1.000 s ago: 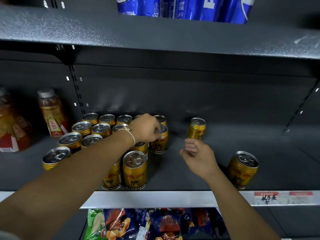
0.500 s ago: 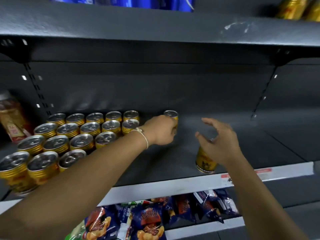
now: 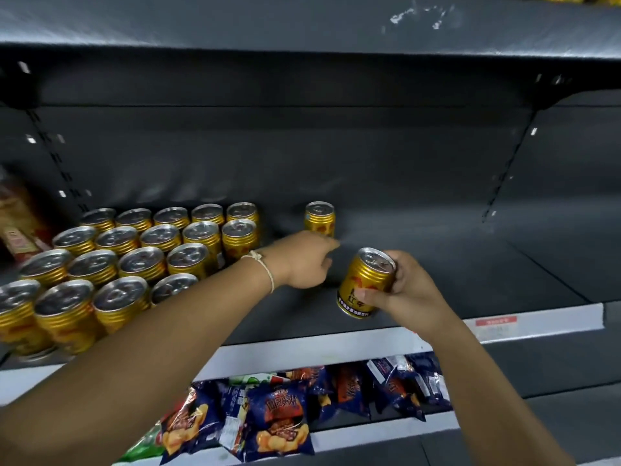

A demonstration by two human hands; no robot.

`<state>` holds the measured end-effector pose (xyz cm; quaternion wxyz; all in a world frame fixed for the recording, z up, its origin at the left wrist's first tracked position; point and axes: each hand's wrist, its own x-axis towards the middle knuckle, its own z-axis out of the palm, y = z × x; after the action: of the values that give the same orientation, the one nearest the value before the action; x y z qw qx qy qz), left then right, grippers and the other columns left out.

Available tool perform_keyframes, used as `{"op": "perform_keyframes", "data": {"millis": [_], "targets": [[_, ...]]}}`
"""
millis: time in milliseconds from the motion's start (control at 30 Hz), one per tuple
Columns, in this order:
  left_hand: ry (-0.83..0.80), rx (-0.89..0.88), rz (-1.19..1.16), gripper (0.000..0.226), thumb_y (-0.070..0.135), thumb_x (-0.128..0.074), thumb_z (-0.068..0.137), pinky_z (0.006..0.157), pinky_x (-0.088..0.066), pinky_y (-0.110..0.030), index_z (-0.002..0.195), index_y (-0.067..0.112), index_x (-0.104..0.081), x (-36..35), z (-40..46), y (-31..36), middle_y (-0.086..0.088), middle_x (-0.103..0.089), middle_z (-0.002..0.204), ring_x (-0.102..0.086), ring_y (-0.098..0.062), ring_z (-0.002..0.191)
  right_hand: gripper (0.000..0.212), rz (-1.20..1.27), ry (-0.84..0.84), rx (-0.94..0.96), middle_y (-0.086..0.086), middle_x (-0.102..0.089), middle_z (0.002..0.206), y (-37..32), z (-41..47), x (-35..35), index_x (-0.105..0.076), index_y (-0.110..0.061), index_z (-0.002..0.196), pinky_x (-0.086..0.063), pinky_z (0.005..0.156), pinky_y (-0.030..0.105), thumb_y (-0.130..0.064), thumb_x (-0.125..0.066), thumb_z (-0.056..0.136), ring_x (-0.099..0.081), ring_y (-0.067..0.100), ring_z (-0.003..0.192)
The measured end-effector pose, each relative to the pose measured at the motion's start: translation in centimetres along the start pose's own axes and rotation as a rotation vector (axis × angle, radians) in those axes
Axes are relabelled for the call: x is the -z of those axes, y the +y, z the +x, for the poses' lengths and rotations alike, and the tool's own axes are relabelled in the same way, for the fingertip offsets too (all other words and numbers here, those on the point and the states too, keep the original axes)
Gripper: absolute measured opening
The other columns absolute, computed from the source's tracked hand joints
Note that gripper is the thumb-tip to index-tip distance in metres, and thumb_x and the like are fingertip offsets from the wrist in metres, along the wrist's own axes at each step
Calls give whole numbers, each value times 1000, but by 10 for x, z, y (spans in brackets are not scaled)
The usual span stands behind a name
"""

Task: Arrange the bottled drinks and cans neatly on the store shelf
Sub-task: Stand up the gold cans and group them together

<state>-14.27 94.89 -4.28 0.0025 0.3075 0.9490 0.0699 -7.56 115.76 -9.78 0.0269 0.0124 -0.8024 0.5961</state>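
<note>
A gold can in one hand, another by the other hand

The right hand (image 3: 405, 290) curled its fingers round a tilted gold can (image 3: 364, 284) above the shelf (image 3: 470, 264). The left hand (image 3: 302, 260) reached toward a lone can (image 3: 320, 218) just past its fingertips; I could not tell how those fingers lay.

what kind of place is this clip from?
Most likely a shop aisle: dark metal shelving with a price label on its front edge, rows of identical gold cans, and snack bags on the shelf below.
</note>
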Motion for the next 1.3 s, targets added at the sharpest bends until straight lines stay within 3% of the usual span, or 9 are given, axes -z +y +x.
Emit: {"op": "perform_keyframes", "data": {"millis": [200,333,433,600,700,967,1100,1200,1300], "targets": [[104,126,13,41,26,-46,98,104,-43,-41,137,17,-51,32,-39,-47,-9,-53,139,-49,-28,126,67,127,-99,22,-5,-73,111,-17,17,-48,-59,-30,114,-56,91,39,-11,-94,61,-69,17,108],[116,212,10,40,21,-47,95,102,-45,-40,134,16,-55,47,-72,-81,-10,-54,138,-50,-29,126,66,185,-139,36,-5,-74,111,-28,24,-89,-62,-27,117,-56,88,36,-13,-92,60,-70,15,106],[150,250,-30,37,17,-46,95,91,-50,-38,129,17,-58,55,-92,-101,-9,-60,124,-57,-28,111,62,171,-170,57,-10,-74,108,-35,32,-116,-62,-31,115,-57,82,28,-5,-90,66,-71,13,104],[155,307,-28,45,18,-46,96,95,-46,-33,140,17,-48,54,-115,-131,-10,-51,141,-51,-28,123,70,115,-159,79,-7,-73,112,-41,36,-154,-62,-40,112,-55,97,45,-21,-94,53,-69,14,107],[115,353,-38,48,26,-44,100,111,-37,-36,148,18,-39,49,-121,-146,-9,-39,153,-38,-27,138,71,61,-142,95,-14,-71,114,-41,35,-170,-59,-49,110,-54,99,45,-31,-90,48,-67,9,109],[64,310,-53,56,43,-31,103,119,-10,-35,154,20,-24,26,-119,-152,-2,-19,162,-12,-22,150,72,11,-121,139,-22,-65,124,-35,31,-186,-50,-58,119,-50,105,41,-7,-81,80,-61,3,118],[76,301,-34,57,43,-28,104,120,-8,-36,155,19,-21,23,-119,-153,-3,-17,163,-9,-22,150,82,-12,-99,129,-9,-59,136,-27,28,-192,-42,-37,143,-49,106,41,-5,-82,79,-60,7,122],[80,304,-33,56,42,-28,104,121,-8,-37,155,19,-22,22,-119,-153,-3,-17,163,-9,-21,150,88,-16,-64,99,2,-54,141,-26,26,-195,-42,-27,145,-50,106,43,-3,-86,73,-60,12,122],[81,293,-31,56,41,-28,104,122,-8,-37,154,18,-22,21,-117,-154,-3,-17,163,-8,-21,151,84,-44,-28,118,-3,-60,135,-26,24,-194,-45,-30,141,-51,105,41,-2,-85,73,-61,10,120]]}}
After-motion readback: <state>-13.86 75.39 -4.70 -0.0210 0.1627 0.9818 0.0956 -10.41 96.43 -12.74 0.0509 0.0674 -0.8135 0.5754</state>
